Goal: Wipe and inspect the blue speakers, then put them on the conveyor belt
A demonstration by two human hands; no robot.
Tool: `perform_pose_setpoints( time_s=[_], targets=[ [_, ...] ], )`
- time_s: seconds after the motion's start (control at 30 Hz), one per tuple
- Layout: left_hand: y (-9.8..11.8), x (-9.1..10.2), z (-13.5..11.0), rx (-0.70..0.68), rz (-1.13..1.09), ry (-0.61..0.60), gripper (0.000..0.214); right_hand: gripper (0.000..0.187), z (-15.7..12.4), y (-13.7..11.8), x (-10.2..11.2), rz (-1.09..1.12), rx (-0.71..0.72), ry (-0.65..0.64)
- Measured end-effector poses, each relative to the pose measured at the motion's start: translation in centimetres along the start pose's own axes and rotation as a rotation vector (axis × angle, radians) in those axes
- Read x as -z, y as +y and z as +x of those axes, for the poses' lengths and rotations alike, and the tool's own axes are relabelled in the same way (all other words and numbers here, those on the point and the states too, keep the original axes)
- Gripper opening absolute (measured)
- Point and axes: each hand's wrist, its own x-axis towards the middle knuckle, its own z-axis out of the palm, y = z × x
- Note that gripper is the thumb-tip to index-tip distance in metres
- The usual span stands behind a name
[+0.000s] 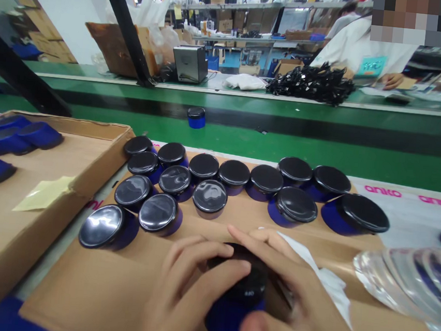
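A jar with a blue body and a black lid (229, 317) is tilted between my two hands at the bottom centre. My left hand (189, 287) has its fingers curled over the lid. With its thumb against the blue side and its fingers around the far edge of the lid, my right hand (298, 287) grips the same jar. A white cloth or tissue (335, 288) shows beside and beneath my right hand; whether I hold it I cannot tell. Several similar jars with glossy black lids (209, 198) stand in loose rows on the cardboard sheet (123, 281) beyond my hands.
On the left, a cardboard box (99, 164) holds several blue jars lying tipped. A stack of clear plastic pieces (408, 277) lies on the right. One jar (196, 117) stands on the green belt (239, 136). Across it, a person sits near a black heap (312, 83).
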Motion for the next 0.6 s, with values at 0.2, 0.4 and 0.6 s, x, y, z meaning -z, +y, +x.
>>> perform_pose_setpoints(
  time_s=[0.2, 0.4, 0.6],
  targets=[
    [-0.1, -1.4, 0.5, 0.096, -0.337, 0.082, 0.049, 0.044, 0.5, 0.0, -0.5, 0.685, -0.212, -0.248],
    [-0.5, -1.0, 1.0, -0.017, -0.170, 0.089, 0.038, 0.041, -0.9, 1.2, -0.5, 0.498, -0.375, -0.064],
    [0.5, 0.1, 0.8, 0.000, 0.114, 0.104, 0.048, 0.060, -1.1, 0.8, -0.3, 0.437, -0.447, 0.003]
  ],
)
